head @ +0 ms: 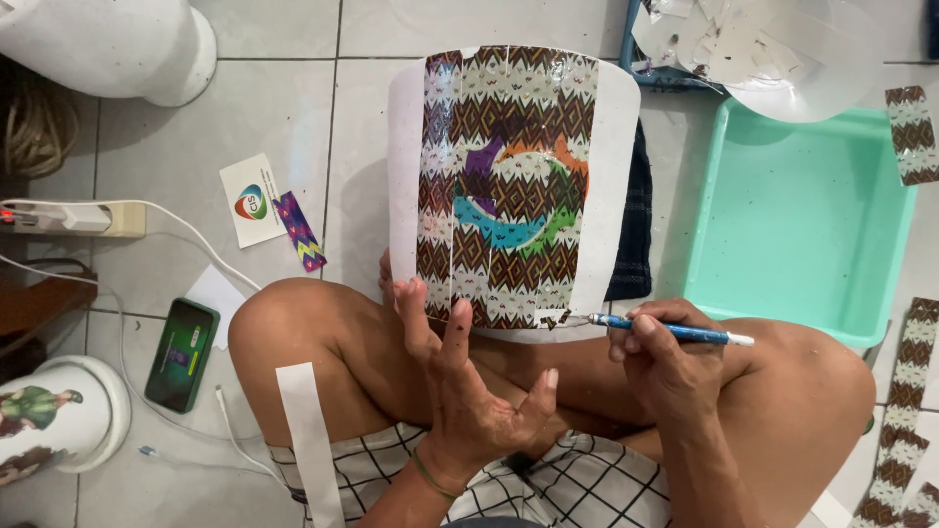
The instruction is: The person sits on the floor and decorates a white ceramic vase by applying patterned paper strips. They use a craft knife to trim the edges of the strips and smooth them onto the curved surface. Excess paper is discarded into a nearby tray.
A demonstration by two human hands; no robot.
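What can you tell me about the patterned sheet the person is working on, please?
The patterned sheet is a glossy film printed with brown, white and black zigzag bands, with a swirl of purple, orange, blue and green at its centre. It lies on a curved white body whose plain margins show on both sides. The left hand touches its lower edge, while the right hand holds a blue craft knife with its tip at the lower right corner.

Sheet rests on the knees, over the floor; tray lies to its right. Phone and card lie to its left. Left hand touches the sheet's near edge, right hand just right of it.
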